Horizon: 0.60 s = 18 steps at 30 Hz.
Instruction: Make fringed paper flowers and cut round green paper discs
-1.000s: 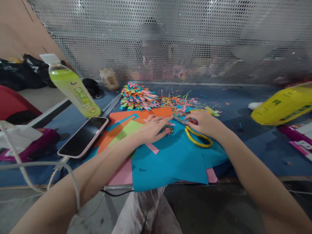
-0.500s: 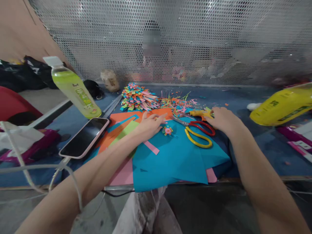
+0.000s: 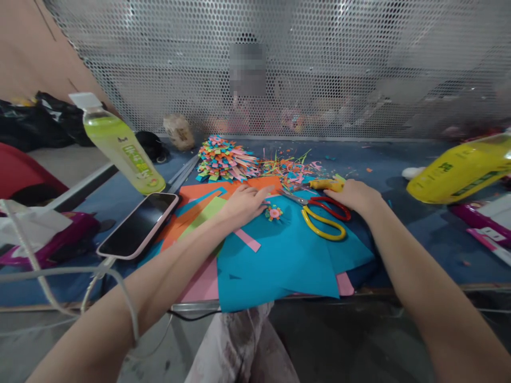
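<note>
My left hand (image 3: 244, 203) is over the coloured paper, with thumb and forefinger pinched at the edge of a small paper flower (image 3: 274, 213). This flower has a pink and orange centre and a fringe of green and other colours. My right hand (image 3: 355, 196) is closed round a yellow glue gun (image 3: 325, 184), whose tip points left. Below the glue gun lie scissors (image 3: 325, 223) with one red and one yellow handle loop, on blue paper (image 3: 275, 266). Near my left wrist is a pink paper strip (image 3: 248, 240).
Behind the sheets stand a multicoloured paper-strip cone (image 3: 223, 159) and a heap of paper scraps (image 3: 289, 169). Left are a phone (image 3: 138, 226) on a cable, a green drink bottle (image 3: 122, 149) and a tissue pack (image 3: 59, 234). A yellow bottle (image 3: 455, 173) lies right, before a perforated metal panel (image 3: 319, 69).
My right hand has moved slightly left and its fingers have closed further round the glue gun. My left hand and the flower are nearly where they were.
</note>
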Motion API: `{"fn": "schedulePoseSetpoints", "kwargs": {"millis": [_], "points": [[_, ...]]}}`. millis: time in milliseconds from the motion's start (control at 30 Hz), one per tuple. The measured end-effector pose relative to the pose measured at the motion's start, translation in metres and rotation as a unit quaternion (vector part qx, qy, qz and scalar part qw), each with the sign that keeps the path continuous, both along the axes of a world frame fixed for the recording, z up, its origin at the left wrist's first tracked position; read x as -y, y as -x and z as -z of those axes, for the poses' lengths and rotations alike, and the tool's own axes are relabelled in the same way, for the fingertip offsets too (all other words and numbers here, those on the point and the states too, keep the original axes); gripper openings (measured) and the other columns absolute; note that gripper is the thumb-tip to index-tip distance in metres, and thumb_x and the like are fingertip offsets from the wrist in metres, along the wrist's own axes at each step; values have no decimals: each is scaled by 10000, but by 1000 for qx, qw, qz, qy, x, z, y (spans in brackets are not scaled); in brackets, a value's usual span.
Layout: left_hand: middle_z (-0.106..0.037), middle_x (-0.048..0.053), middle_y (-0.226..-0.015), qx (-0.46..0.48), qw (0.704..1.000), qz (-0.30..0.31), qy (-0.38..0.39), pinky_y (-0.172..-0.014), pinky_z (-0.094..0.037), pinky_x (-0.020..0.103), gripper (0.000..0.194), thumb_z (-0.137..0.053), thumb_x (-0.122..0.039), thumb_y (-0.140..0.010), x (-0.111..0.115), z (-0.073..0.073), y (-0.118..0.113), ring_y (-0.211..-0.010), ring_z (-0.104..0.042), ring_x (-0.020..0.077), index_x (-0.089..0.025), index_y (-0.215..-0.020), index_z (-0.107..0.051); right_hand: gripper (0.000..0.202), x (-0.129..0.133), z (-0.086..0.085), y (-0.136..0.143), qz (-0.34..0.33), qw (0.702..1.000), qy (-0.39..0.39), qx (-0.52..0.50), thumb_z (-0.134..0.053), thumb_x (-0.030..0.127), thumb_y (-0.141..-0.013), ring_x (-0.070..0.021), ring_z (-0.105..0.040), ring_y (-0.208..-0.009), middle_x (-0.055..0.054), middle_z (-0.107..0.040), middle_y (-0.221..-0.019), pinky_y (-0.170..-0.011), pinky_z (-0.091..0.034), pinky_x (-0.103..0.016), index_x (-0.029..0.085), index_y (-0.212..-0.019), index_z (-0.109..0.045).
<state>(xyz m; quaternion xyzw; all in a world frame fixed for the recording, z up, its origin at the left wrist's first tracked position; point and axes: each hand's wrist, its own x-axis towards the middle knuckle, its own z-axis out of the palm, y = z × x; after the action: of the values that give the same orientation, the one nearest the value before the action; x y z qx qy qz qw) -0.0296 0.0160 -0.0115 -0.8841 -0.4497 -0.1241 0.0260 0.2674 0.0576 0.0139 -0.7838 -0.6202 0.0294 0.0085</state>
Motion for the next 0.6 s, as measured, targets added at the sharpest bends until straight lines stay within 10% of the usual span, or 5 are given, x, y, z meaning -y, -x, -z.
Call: {"fn": "schedulePoseSetpoints", "kwargs": {"millis": [600], "points": [[-673, 48, -990, 157, 983, -50, 80, -840, -453, 293, 669, -463, -186, -869, -5, 5, 0, -934, -612, 176, -220, -1463, -156, 268, -5, -2, 6, -37, 943, -284, -169, -579, 379, -729, -309, -629, -887, -150, -661, -893, -744, -481, -413, 175, -898, -536]]}}
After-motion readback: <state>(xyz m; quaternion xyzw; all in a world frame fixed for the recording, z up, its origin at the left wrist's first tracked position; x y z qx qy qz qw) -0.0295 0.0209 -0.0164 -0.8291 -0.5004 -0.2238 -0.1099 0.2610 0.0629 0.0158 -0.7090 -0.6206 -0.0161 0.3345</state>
